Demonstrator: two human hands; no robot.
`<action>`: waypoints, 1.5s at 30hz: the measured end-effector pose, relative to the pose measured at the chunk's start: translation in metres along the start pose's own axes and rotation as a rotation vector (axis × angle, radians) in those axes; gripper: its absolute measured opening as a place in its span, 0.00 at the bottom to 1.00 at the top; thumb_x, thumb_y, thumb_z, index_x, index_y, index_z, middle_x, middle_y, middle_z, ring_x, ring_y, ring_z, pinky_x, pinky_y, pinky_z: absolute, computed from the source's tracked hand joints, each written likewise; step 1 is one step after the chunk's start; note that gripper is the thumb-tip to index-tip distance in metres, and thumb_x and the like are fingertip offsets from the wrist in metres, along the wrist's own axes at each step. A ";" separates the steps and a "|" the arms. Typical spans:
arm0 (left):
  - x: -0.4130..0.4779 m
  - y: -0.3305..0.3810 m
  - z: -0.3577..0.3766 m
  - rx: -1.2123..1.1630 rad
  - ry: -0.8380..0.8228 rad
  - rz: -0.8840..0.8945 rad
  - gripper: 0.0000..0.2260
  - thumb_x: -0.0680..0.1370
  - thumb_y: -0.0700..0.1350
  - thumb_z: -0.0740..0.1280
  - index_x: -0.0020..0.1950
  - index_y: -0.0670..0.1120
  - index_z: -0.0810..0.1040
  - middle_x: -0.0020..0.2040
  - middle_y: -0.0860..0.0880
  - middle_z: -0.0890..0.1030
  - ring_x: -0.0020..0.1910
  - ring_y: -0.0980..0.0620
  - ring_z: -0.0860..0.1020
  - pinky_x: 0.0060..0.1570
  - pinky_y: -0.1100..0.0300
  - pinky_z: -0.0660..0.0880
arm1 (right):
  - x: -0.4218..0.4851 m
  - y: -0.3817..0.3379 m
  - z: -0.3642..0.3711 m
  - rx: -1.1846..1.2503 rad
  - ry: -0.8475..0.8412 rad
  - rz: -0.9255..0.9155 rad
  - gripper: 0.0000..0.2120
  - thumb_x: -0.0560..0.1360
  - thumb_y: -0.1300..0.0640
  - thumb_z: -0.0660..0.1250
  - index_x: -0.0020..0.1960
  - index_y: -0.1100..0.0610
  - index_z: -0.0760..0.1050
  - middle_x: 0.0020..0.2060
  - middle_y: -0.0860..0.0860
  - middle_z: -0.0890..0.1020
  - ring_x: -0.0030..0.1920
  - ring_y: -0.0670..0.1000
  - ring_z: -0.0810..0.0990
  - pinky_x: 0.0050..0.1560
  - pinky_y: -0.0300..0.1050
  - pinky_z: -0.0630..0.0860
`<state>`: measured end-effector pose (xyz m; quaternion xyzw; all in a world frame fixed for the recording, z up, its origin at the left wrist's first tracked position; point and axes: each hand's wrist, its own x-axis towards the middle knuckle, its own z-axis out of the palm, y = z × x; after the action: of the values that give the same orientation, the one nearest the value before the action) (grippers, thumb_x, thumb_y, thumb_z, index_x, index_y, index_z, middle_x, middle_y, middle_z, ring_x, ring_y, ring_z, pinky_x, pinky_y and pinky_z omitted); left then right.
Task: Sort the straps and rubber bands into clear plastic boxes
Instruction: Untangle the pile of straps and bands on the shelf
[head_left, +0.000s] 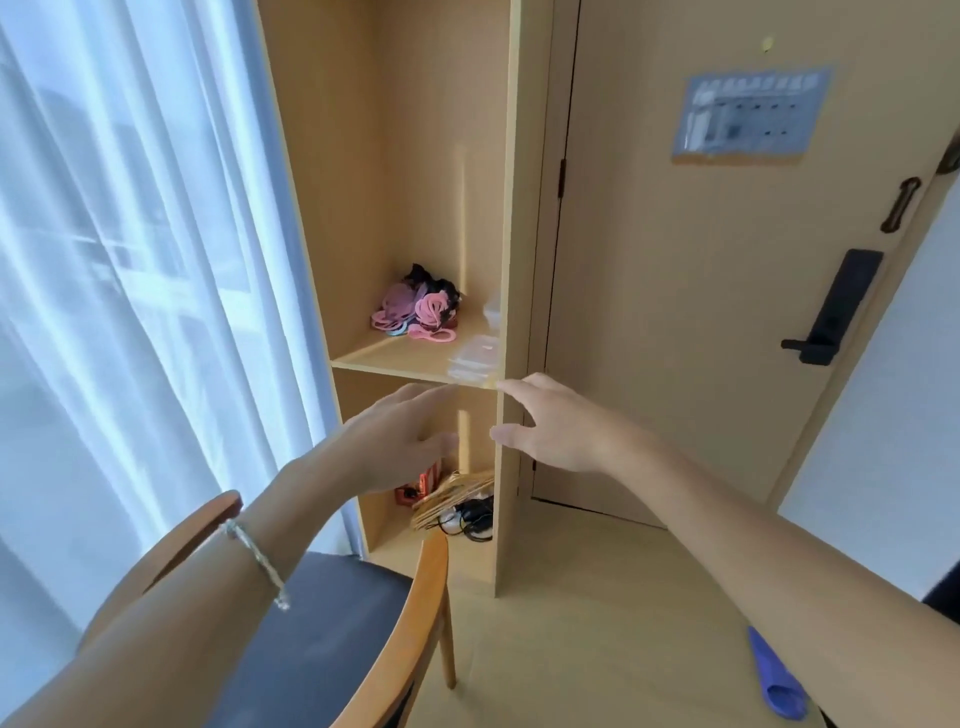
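Both hands, left hand (395, 441) and right hand (550, 426), fingers spread, empty; straps (415, 306) at twelve o'clock unsorted beside clear boxes (475, 358).

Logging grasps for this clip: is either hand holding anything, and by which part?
Nothing is held. Left hand and right hand reach open toward the clear plastic boxes at the shelf's front edge.

Left hand (400, 441) and right hand (556, 426) outstretched, empty.

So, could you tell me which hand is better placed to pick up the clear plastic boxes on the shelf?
Probably the right hand: its fingertips reach the shelf edge just below the clear plastic boxes. The left hand hovers lower and further left.
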<state>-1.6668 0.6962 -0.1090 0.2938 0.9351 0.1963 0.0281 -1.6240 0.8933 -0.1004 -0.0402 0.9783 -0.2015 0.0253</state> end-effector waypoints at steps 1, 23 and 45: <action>0.014 -0.005 0.001 0.004 0.008 -0.009 0.26 0.81 0.55 0.59 0.77 0.57 0.54 0.75 0.53 0.61 0.66 0.51 0.69 0.66 0.53 0.68 | 0.014 0.007 0.000 -0.005 -0.020 -0.012 0.30 0.81 0.42 0.58 0.79 0.47 0.50 0.78 0.44 0.53 0.75 0.49 0.59 0.70 0.53 0.61; 0.374 -0.172 -0.009 -0.067 -0.034 -0.074 0.24 0.81 0.56 0.60 0.76 0.58 0.59 0.73 0.49 0.68 0.66 0.49 0.70 0.60 0.55 0.66 | 0.366 0.099 -0.030 0.035 -0.069 -0.053 0.30 0.80 0.43 0.58 0.78 0.46 0.51 0.76 0.46 0.57 0.74 0.48 0.62 0.70 0.55 0.64; 0.515 -0.336 -0.007 -0.108 -0.083 -0.455 0.23 0.80 0.54 0.61 0.75 0.59 0.61 0.71 0.54 0.71 0.69 0.51 0.70 0.68 0.53 0.66 | 0.643 0.086 0.036 0.014 -0.133 -0.261 0.20 0.80 0.52 0.58 0.71 0.55 0.64 0.69 0.53 0.66 0.66 0.58 0.70 0.60 0.54 0.71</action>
<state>-2.2739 0.7303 -0.1986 0.0815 0.9634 0.2222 0.1258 -2.2677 0.9009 -0.1890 -0.1802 0.9595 -0.2069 0.0641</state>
